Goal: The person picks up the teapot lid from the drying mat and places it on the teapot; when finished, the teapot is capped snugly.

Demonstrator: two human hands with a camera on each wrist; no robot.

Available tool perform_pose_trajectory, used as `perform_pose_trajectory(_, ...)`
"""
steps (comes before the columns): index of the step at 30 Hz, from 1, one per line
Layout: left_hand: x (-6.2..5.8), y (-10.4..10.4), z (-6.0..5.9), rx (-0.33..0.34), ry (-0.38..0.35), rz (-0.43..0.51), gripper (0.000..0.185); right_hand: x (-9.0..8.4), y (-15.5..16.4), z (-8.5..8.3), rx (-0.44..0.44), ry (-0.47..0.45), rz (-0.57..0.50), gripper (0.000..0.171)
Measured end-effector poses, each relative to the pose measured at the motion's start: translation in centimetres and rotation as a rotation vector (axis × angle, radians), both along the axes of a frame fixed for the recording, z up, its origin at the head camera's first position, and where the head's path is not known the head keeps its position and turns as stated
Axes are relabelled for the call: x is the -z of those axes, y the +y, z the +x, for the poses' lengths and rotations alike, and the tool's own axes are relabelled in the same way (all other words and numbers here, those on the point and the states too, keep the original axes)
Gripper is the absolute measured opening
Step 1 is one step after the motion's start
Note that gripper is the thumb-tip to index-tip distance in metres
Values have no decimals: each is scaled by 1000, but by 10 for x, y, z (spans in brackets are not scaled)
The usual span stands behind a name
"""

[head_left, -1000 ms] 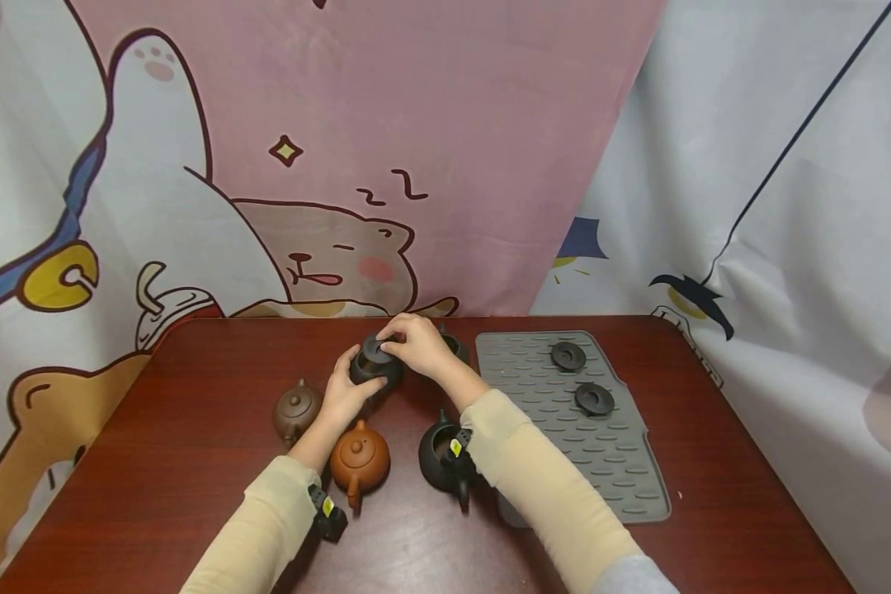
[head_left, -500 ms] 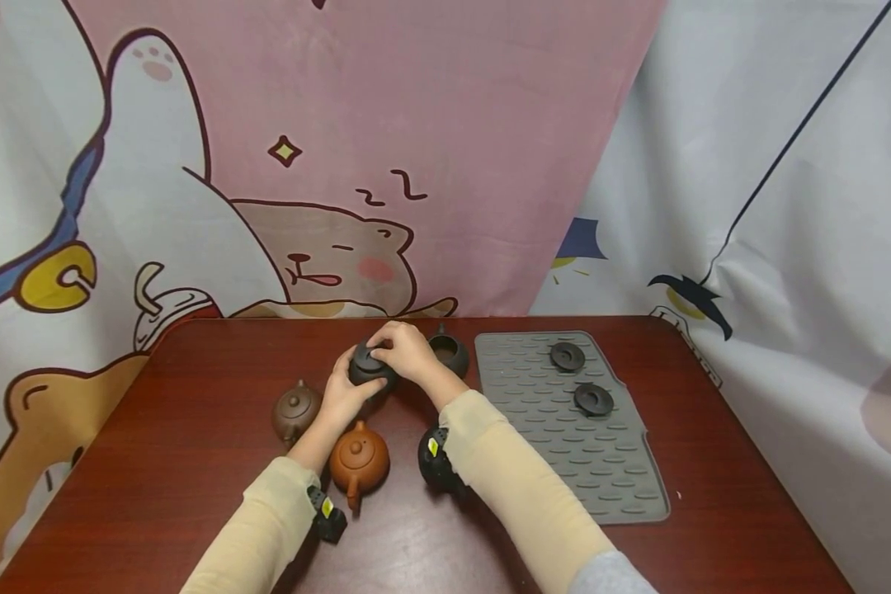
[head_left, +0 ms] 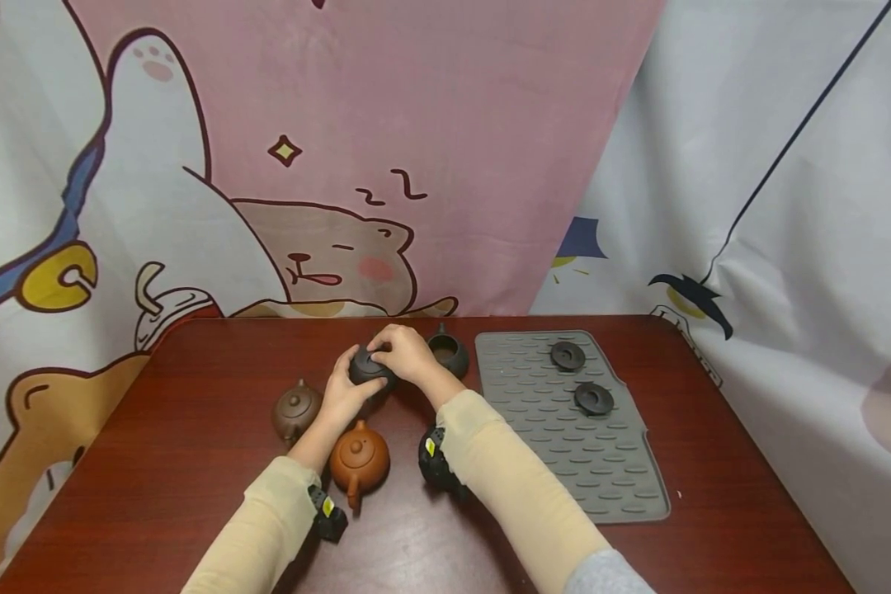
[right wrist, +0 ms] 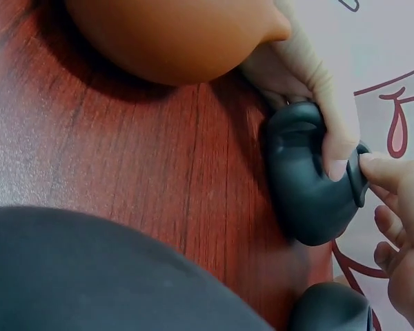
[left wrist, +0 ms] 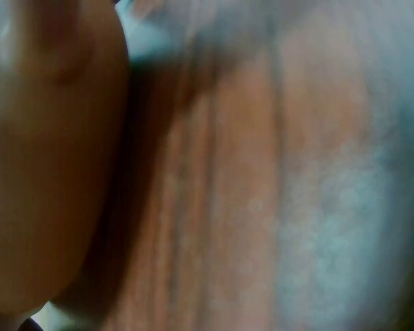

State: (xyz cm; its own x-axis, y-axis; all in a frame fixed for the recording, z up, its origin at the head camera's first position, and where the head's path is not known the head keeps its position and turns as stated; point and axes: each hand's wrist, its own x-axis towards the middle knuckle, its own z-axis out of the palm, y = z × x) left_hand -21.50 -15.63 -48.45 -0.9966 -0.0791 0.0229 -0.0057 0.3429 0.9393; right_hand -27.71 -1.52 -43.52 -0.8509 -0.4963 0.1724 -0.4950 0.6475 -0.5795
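Near the back of the table a dark teapot (head_left: 374, 379) is held by my left hand (head_left: 341, 396), its thumb and fingers spread around the body. In the right wrist view that thumb lies over the teapot's shoulder, close to the lid (right wrist: 357, 185). My right hand (head_left: 407, 353) pinches this lid from above, and the lid sits at the teapot's mouth. The left wrist view is blurred and does not show the teapot clearly. Just right of the right hand stands a lidless dark teapot (head_left: 454, 360).
An orange teapot (head_left: 360, 464) and a brown teapot (head_left: 297, 411), both lidded, stand near my left forearm. Another black teapot (head_left: 432, 462) is partly hidden under my right sleeve. Two dark lids (head_left: 568, 356) lie on the grey mat (head_left: 535, 412) at the right.
My right hand has moved slightly left and brought the lid down to the teapot's mouth. Its forearm now covers more of the near black teapot and uncovers the back one. The left hand stays put.
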Motion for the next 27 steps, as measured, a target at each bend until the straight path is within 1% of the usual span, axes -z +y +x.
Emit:
perform_pose_trajectory(4, 0, 1, 0, 0, -6, -4, 86, 2, 1, -1, -6, 4, -5, 14)
perform_pose_trajectory(7, 1, 1, 0, -4, -3, -8, 86, -1, 3, -1, -11, 1, -30, 16)
perform_pose_trajectory(13, 1, 1, 0, -8, 5, -11, 85, -13, 9, 2, -8, -11, -103, 20)
perform_pose_trajectory(17, 2, 1, -1, 1, 19, -15, 85, -24, 17, 6, -12, -11, -158, 20)
perform_pose_trajectory(21, 2, 0, -2, 3, 29, -34, 86, -33, 28, 11, -18, 21, -194, 20)
perform_pose_trajectory(27, -4, 0, -1, 10, 4, -61, 86, -43, 50, 19, -16, 83, -224, 20)
